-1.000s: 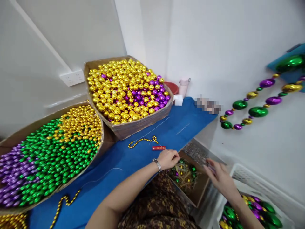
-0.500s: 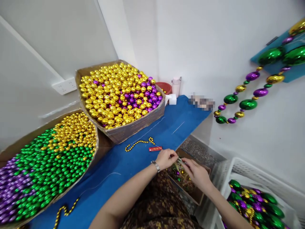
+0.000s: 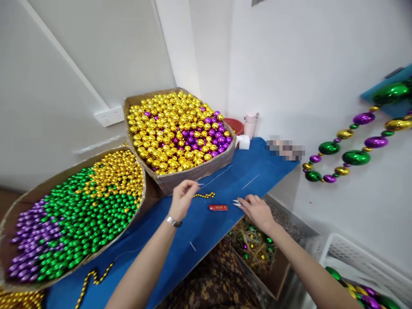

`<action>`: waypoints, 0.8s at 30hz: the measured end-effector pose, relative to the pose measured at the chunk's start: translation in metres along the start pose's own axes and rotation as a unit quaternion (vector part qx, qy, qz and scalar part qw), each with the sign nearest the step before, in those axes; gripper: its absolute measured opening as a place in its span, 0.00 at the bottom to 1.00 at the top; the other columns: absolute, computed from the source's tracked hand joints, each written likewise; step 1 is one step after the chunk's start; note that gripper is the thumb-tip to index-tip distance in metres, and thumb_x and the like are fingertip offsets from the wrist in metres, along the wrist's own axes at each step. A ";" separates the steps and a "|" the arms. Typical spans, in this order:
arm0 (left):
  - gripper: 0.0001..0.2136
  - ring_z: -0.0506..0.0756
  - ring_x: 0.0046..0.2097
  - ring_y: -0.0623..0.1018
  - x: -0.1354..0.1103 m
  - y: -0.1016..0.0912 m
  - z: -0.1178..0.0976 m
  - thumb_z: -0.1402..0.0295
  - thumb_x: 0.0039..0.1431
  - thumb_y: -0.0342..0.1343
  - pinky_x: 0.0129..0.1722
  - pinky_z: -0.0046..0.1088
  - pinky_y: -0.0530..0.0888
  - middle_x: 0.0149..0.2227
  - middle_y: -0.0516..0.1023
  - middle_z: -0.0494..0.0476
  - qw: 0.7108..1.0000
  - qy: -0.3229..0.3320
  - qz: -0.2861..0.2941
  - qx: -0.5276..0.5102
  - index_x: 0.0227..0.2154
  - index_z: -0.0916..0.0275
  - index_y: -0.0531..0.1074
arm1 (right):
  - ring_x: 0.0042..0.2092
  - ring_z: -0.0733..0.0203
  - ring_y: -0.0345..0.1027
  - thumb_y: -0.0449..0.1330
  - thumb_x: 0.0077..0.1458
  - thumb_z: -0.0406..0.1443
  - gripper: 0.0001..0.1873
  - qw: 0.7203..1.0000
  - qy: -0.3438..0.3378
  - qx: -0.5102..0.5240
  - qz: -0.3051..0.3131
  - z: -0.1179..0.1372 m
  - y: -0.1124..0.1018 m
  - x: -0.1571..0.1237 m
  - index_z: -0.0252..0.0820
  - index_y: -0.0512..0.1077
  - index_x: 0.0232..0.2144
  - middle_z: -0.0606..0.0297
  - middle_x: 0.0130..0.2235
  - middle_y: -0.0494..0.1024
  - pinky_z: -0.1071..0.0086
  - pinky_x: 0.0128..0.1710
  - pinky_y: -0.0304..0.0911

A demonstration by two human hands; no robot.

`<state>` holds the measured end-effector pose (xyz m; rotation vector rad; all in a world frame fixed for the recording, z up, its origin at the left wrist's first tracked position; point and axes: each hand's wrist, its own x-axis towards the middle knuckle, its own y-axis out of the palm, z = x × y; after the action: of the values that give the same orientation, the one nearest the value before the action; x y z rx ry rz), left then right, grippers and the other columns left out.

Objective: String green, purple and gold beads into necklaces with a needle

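Observation:
My left hand (image 3: 183, 199), with a metal watch on its wrist, is raised over the blue table, thumb and fingers pinched on a thin whitish strand (image 3: 201, 185). To the right, my right hand (image 3: 257, 210) is closed around small scissors (image 3: 237, 202); two pale pointed blades stick out to the left, slightly apart. A red packet (image 3: 218, 207) lies on the blue cloth between the hands. Behind it is a string of gold beads (image 3: 206, 195), partly hidden by my left hand. A short white thread (image 3: 192, 246) lies near the table's front edge.
A cardboard box (image 3: 196, 174) holds gold and purple balls; another box (image 3: 144, 189) holds smaller gold, green and purple beads. Under the table edge stands a box of scraps (image 3: 273, 292). A bead necklace (image 3: 328, 148) hangs at right, above a white crate (image 3: 334, 244).
My hands have parted and moved from above the scrap box to over the table, the left going up and left. The scissor blades now show clearly. The view has shifted.

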<state>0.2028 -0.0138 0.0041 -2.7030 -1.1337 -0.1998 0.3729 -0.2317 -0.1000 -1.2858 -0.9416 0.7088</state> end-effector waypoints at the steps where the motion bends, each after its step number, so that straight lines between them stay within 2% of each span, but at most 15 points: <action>1: 0.08 0.52 0.33 0.74 0.001 -0.014 -0.003 0.63 0.52 0.58 0.37 0.29 0.69 0.29 0.76 0.53 0.998 -0.013 -0.033 -0.050 0.28 0.63 0.72 | 0.40 0.59 0.65 0.51 0.61 0.42 0.14 1.000 -0.014 -0.014 0.004 -0.001 0.000 0.010 0.51 0.70 0.47 0.61 0.39 0.72 0.71 0.36 0.58; 4: 0.08 0.49 0.30 0.72 -0.009 -0.048 -0.004 0.64 0.50 0.60 0.36 0.28 0.70 0.27 0.73 0.50 0.983 -0.054 -0.083 -0.153 0.29 0.63 0.72 | 0.40 0.58 0.64 0.53 0.59 0.34 0.14 0.998 -0.036 -0.058 0.012 -0.012 -0.001 0.035 0.50 0.70 0.47 0.60 0.39 0.73 0.70 0.35 0.55; 6: 0.08 0.47 0.26 0.68 -0.024 -0.059 -0.001 0.64 0.50 0.61 0.31 0.25 0.69 0.23 0.69 0.48 0.976 -0.090 -0.096 -0.174 0.29 0.63 0.72 | 0.40 0.57 0.64 0.52 0.57 0.27 0.17 0.996 -0.040 -0.085 0.012 -0.025 -0.003 0.047 0.44 0.70 0.46 0.57 0.38 0.74 0.68 0.35 0.54; 9: 0.09 0.45 0.22 0.63 -0.052 -0.059 0.007 0.64 0.49 0.62 0.25 0.22 0.64 0.18 0.63 0.46 0.963 -0.150 -0.114 -0.193 0.27 0.65 0.73 | 0.37 0.55 0.65 0.51 0.52 0.22 0.15 0.992 -0.063 -0.107 0.007 -0.040 -0.003 0.060 0.36 0.72 0.39 0.53 0.34 0.73 0.66 0.32 0.52; 13: 0.10 0.44 0.20 0.58 -0.077 -0.051 0.015 0.63 0.48 0.62 0.23 0.21 0.60 0.17 0.59 0.44 0.937 -0.202 -0.125 -0.254 0.26 0.65 0.73 | 0.32 0.56 0.65 0.51 0.49 0.21 0.12 0.987 -0.127 -0.100 -0.005 -0.051 -0.001 0.073 0.38 0.71 0.27 0.56 0.29 0.73 0.67 0.29 0.52; 16: 0.10 0.43 0.19 0.56 -0.088 -0.048 0.019 0.63 0.48 0.62 0.22 0.21 0.60 0.16 0.57 0.43 0.929 -0.214 -0.138 -0.268 0.26 0.66 0.73 | 0.30 0.56 0.66 0.50 0.48 0.21 0.14 0.985 -0.149 -0.080 -0.026 -0.048 -0.002 0.081 0.39 0.71 0.25 0.58 0.27 0.74 0.67 0.26 0.53; 19: 0.11 0.43 0.20 0.57 -0.097 -0.045 0.020 0.62 0.48 0.62 0.22 0.22 0.59 0.19 0.64 0.47 0.934 -0.210 -0.146 -0.248 0.27 0.66 0.74 | 0.31 0.55 0.69 0.48 0.52 0.23 0.15 0.986 -0.151 -0.040 -0.051 -0.019 -0.008 0.078 0.39 0.72 0.32 0.57 0.31 0.76 0.66 0.27 0.59; 21: 0.11 0.43 0.21 0.60 -0.101 -0.043 0.022 0.61 0.48 0.62 0.22 0.22 0.59 0.23 0.70 0.51 0.944 -0.199 -0.150 -0.218 0.28 0.67 0.75 | 0.36 0.56 0.71 0.48 0.57 0.29 0.13 0.985 -0.159 0.002 -0.064 0.018 -0.020 0.067 0.39 0.71 0.39 0.57 0.35 0.76 0.67 0.31 0.63; 23: 0.12 0.44 0.22 0.62 -0.105 -0.040 0.022 0.61 0.49 0.61 0.22 0.22 0.59 0.25 0.72 0.52 0.954 -0.183 -0.153 -0.181 0.28 0.66 0.76 | 0.40 0.61 0.71 0.46 0.62 0.34 0.13 0.978 -0.186 0.065 -0.070 0.062 -0.037 0.051 0.44 0.68 0.43 0.61 0.40 0.76 0.71 0.39 0.65; 24: 0.11 0.45 0.23 0.63 -0.107 -0.039 0.023 0.61 0.50 0.61 0.23 0.22 0.59 0.25 0.71 0.52 0.959 -0.175 -0.154 -0.162 0.29 0.66 0.76 | 0.40 0.62 0.71 0.46 0.63 0.35 0.13 0.961 -0.208 0.170 -0.071 0.083 -0.047 0.043 0.44 0.68 0.44 0.61 0.40 0.76 0.71 0.40 0.65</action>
<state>0.1011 -0.0554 -0.0342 -2.9036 -1.7669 0.0582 0.3162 -0.1634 -0.0442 -0.7700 -1.1767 1.0023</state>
